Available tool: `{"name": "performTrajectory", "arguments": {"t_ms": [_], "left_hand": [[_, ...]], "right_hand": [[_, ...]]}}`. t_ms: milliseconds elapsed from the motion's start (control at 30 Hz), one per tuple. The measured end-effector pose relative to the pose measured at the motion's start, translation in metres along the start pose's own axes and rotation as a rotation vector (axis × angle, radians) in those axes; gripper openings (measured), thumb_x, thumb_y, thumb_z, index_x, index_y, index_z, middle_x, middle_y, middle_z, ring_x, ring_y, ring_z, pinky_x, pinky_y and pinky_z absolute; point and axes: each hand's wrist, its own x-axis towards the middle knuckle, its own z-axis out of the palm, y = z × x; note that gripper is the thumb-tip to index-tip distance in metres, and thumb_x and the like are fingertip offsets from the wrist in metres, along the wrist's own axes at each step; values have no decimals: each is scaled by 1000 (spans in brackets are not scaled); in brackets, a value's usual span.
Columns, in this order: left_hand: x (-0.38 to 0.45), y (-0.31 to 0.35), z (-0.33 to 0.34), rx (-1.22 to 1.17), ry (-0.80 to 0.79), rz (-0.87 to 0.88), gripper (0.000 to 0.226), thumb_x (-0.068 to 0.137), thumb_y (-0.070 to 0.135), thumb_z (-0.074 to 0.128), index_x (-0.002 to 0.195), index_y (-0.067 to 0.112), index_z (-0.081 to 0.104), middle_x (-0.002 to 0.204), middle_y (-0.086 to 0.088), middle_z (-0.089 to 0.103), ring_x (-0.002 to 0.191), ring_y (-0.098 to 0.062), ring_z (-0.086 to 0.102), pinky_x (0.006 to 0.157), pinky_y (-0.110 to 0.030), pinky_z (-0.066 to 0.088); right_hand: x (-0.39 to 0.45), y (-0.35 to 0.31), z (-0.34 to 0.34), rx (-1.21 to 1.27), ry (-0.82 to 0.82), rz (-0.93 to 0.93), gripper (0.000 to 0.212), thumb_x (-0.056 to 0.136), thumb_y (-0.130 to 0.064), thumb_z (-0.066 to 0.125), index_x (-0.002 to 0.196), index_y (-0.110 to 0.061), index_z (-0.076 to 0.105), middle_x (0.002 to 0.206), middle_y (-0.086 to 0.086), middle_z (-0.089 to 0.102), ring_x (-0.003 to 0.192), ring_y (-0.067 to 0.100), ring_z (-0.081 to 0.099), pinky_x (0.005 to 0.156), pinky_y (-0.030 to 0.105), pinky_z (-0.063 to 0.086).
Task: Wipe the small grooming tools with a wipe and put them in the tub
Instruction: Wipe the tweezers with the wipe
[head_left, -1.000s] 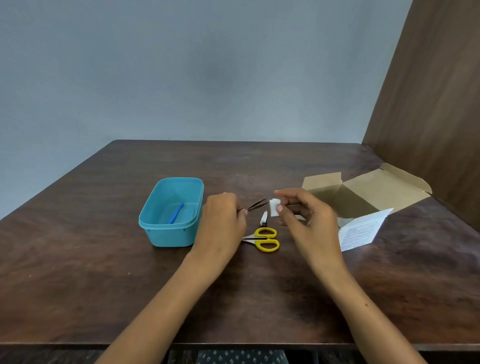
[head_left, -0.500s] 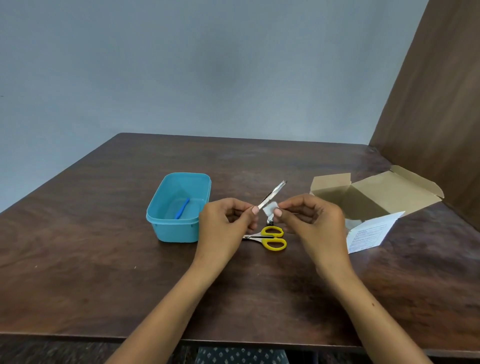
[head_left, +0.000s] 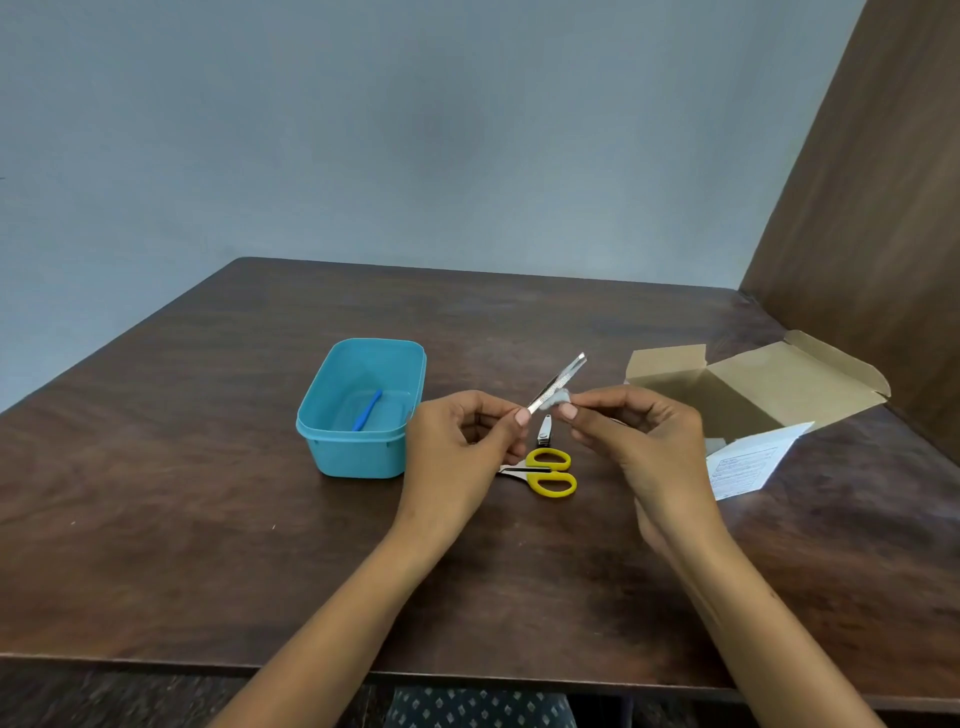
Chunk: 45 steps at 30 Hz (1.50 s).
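Wooden table (head_left: 208, 519): left hand (head_left: 457, 457) pinches tweezers (head_left: 558, 382), right hand (head_left: 639, 447) seemingly pinching wipe (head_left: 560, 397); scissors (head_left: 545, 470) below.

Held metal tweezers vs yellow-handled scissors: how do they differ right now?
The slim metal tweezers are off the table, tilted up, pinched by the left hand; the yellow-handled scissors lie flat on the table, untouched. The tweezers meet the white wipe in the right hand; the scissors don't. Neither is in the tub.

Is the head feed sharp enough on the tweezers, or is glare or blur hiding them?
Head view: tweezers readable, a bright glint at their far tip; the wipe looks soft and smeared; light is even, shadows faint; wide-angle bends the table edge.
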Motion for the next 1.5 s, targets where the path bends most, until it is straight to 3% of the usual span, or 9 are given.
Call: {"name": "performTrajectory", "arguments": {"t_ms": [200, 300, 567, 700, 1100, 1300, 1500], "left_hand": [[-2, 0, 2, 203, 55, 147, 12, 82, 14, 71, 73, 21, 68, 60, 4, 68, 57, -10, 66, 62, -33, 59], [-2, 0, 2, 249, 68, 202, 10, 82, 15, 70, 75, 21, 69, 61, 7, 67, 59, -10, 65, 61, -33, 58], [-4, 3, 1, 161, 81, 224, 4, 84, 15, 69, 81, 17, 70, 66, 3, 68, 63, -9, 66, 64, -35, 59], [-4, 3, 0, 175, 25, 225, 3, 84, 15, 68, 84, 17, 70, 68, 4, 68, 65, -10, 67, 66, -32, 59], [2, 1, -2, 22, -35, 125, 11, 85, 7, 66, 79, 16, 69, 67, 0, 68, 63, -13, 67, 62, -26, 57], [-1, 0, -1, 251, 28, 271, 9, 84, 13, 68, 82, 21, 68, 68, 8, 66, 65, -8, 65, 62, -20, 55], [-1, -1, -1, 370, 56, 408, 6, 83, 10, 69, 84, 16, 70, 73, 8, 64, 66, -8, 63, 61, -12, 48]], "right_hand": [[-3, -3, 1, 13, -1, -8, 10, 70, 5, 74, 78, 1, 70, 81, 20, 71, 72, 17, 67, 61, 20, 54], [-4, -4, 1, 36, -14, 7, 9, 71, 5, 73, 76, -2, 71, 80, 18, 71, 74, 18, 67, 62, 20, 54], [-3, -5, 0, 28, -53, 27, 10, 73, 5, 71, 76, -4, 70, 87, 23, 71, 87, 33, 69, 72, 27, 58], [-2, -9, -1, 69, -115, 48, 10, 73, 5, 69, 82, 1, 68, 81, 15, 73, 85, 27, 70, 72, 27, 58], [1, -14, -3, 186, -186, 104, 9, 74, -3, 65, 80, -9, 62, 75, 5, 73, 78, 18, 72, 69, 24, 58], [-1, -11, -1, 168, -154, 115, 15, 74, -3, 67, 89, -7, 65, 77, 5, 74, 76, 14, 72, 63, 22, 57], [-2, -9, -1, 228, -122, 208, 33, 58, -8, 74, 90, -9, 66, 79, 5, 74, 73, 12, 71, 63, 20, 57]]}}
